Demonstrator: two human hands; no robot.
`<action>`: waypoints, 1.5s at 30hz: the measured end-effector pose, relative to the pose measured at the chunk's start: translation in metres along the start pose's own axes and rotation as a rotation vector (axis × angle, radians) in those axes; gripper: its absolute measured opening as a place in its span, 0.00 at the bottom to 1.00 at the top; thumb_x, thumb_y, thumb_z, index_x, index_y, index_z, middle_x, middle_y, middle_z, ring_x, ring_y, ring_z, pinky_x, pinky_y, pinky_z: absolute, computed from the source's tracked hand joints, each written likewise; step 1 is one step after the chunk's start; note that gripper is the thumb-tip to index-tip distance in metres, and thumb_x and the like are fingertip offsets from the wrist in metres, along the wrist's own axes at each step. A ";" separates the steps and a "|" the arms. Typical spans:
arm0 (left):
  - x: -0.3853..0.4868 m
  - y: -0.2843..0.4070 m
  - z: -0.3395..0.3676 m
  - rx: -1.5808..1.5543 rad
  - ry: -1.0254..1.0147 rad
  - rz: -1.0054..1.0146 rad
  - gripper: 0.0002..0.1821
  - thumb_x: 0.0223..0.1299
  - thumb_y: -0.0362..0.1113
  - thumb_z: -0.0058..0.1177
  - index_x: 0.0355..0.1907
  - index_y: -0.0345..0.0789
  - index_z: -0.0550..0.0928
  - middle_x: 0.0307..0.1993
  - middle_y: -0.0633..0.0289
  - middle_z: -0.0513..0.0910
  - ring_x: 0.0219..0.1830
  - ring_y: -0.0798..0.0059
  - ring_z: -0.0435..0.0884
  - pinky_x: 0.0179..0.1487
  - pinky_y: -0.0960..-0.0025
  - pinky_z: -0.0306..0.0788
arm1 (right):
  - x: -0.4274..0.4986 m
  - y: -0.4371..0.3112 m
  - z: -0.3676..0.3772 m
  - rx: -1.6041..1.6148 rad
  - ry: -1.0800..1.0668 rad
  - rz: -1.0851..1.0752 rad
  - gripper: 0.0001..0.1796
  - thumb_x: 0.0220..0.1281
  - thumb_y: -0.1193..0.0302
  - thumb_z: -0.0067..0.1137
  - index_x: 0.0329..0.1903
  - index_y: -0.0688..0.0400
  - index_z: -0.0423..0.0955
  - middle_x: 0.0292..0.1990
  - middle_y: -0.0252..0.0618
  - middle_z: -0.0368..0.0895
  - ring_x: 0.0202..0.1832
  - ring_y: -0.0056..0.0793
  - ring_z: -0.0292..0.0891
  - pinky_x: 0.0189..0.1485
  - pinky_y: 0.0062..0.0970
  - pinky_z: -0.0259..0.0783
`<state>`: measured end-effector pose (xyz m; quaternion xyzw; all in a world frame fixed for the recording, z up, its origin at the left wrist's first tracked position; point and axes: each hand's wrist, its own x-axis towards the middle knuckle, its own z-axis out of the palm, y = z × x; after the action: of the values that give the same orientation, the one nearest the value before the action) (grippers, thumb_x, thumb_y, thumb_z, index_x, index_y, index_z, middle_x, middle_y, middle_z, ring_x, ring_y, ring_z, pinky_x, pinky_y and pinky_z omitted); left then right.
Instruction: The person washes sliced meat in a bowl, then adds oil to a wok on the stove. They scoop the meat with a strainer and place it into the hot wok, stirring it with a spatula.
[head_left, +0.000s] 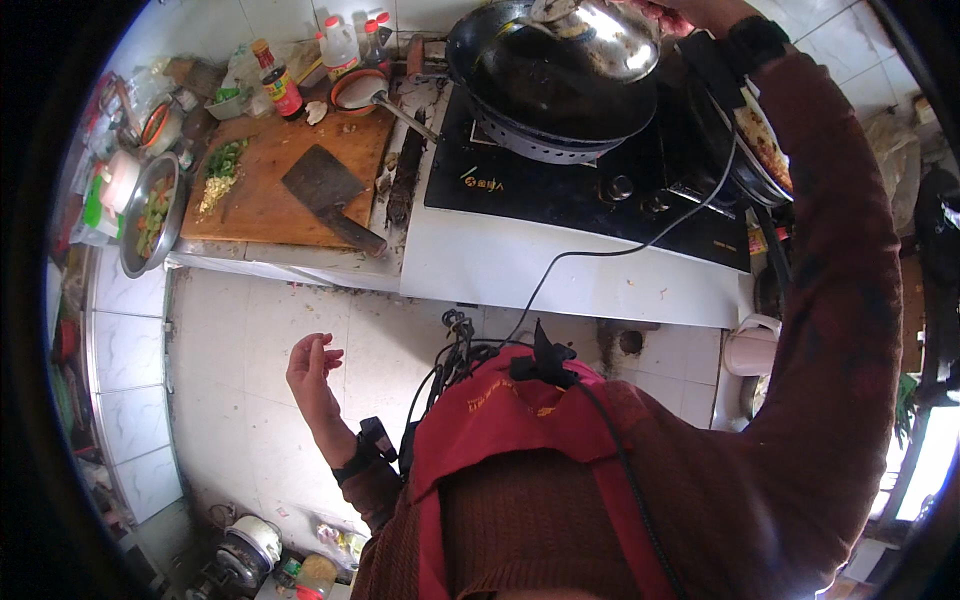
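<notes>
At the top, my right hand (667, 13) grips the edge of a shiny metal bowl (619, 41), partly cut off by the picture's rim. The bowl is tilted over a dark wok (540, 105), and a yellowish streak shows on the wok's far left wall. The wok stands on a perforated ring (525, 142) on a black glass gas stove (487, 169). My left hand (311, 364) hangs over the floor, away from the counter. Its fingers are loosely curled, with nothing in them.
A cleaver (322, 180), chopped greens (225, 159) and minced garlic (217, 191) lie on a wooden board (262, 217). A spatula (405, 116) rests across an orange-rimmed bowl (337, 101). Left is a metal bowl of cut vegetables (154, 217). A cable (600, 253) crosses the stove front.
</notes>
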<state>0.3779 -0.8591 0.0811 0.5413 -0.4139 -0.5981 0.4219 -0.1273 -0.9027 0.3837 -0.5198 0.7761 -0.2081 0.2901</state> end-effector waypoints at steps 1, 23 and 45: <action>-0.002 0.000 -0.001 -0.006 0.000 0.001 0.10 0.57 0.35 0.49 0.38 0.31 0.75 0.35 0.58 0.79 0.28 0.78 0.76 0.33 0.78 0.68 | 0.013 0.007 -0.003 0.022 0.067 0.054 0.16 0.50 0.60 0.53 0.13 0.50 0.63 0.11 0.22 0.57 0.13 0.15 0.52 0.15 0.18 0.48; 0.004 0.007 0.035 0.027 -0.167 0.050 0.09 0.58 0.35 0.49 0.38 0.32 0.76 0.34 0.60 0.79 0.27 0.79 0.77 0.32 0.78 0.68 | -0.118 0.086 -0.081 0.067 0.178 0.129 0.19 0.57 0.58 0.48 0.14 0.51 0.65 0.11 0.25 0.59 0.12 0.17 0.55 0.12 0.19 0.49; 0.005 0.036 0.126 0.242 -0.393 0.257 0.09 0.59 0.32 0.45 0.36 0.29 0.75 0.34 0.58 0.78 0.27 0.79 0.74 0.33 0.77 0.67 | -0.382 0.179 -0.052 1.329 0.709 -0.070 0.12 0.61 0.62 0.44 0.25 0.53 0.69 0.16 0.30 0.63 0.17 0.24 0.60 0.15 0.22 0.54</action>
<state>0.2537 -0.8701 0.1232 0.4041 -0.6218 -0.5794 0.3382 -0.1740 -0.4804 0.3999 -0.1617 0.5171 -0.7965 0.2686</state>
